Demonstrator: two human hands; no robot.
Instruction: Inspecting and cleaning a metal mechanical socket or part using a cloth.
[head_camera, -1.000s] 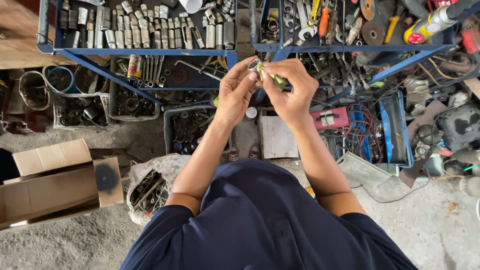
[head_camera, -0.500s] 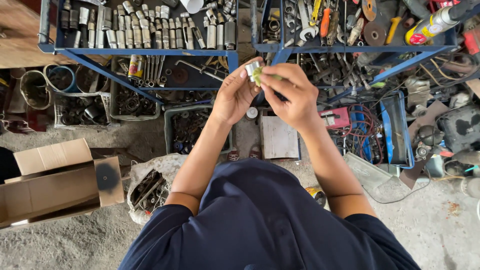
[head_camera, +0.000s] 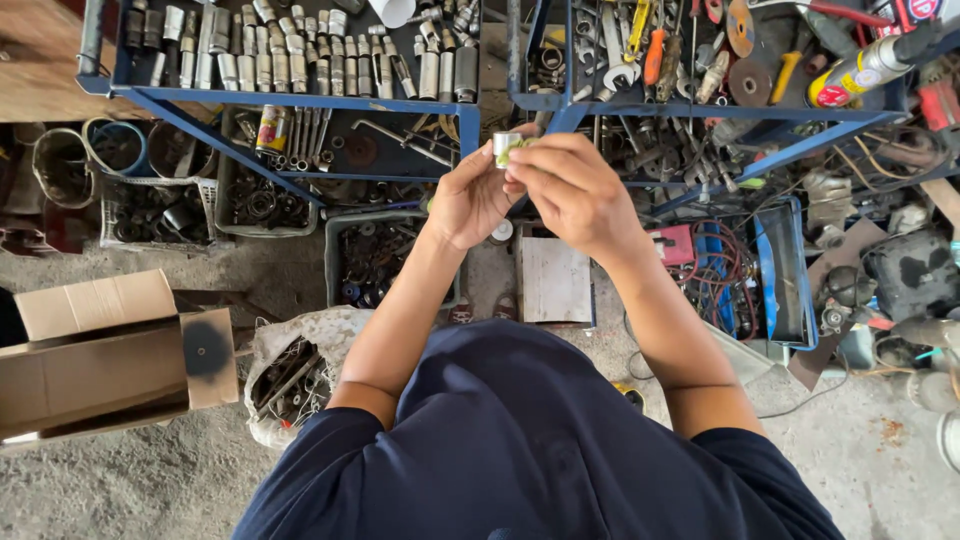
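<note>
Since a moment ago both of my hands have drifted slightly down from the blue steel rack (head_camera: 300, 100), and the small metal socket (head_camera: 506, 148) now shows its round open end rather than its side.

Left of the rack a brown cardboard box (head_camera: 100, 350) lies open, cut off by the picture's edge; below the rack's left end a white sack (head_camera: 300, 340) of dark scrap sits on gritty concrete, its contents too tangled to name; on the rack's top left shelf, rows of dull silver cylindrical sockets (head_camera: 300, 50) stand close together.

My left hand (head_camera: 470, 195) is closed around the small socket, thumb and fingers pinching its smooth, shiny wall, just below the rack's middle upright; a scrap of green shows at the socket, and I cannot tell what it is; my right hand (head_camera: 575, 190) curls in from the other side, fingertips pressed on the same piece and hiding its far half, so both grips are nearly closed on it.

Right of the rack's middle, wrenches, an orange-handled screwdriver (head_camera: 653, 55) and rusty discs pile up; a yellow spray can (head_camera: 860, 70) lies at the rack's right end, partly cut off.
</note>
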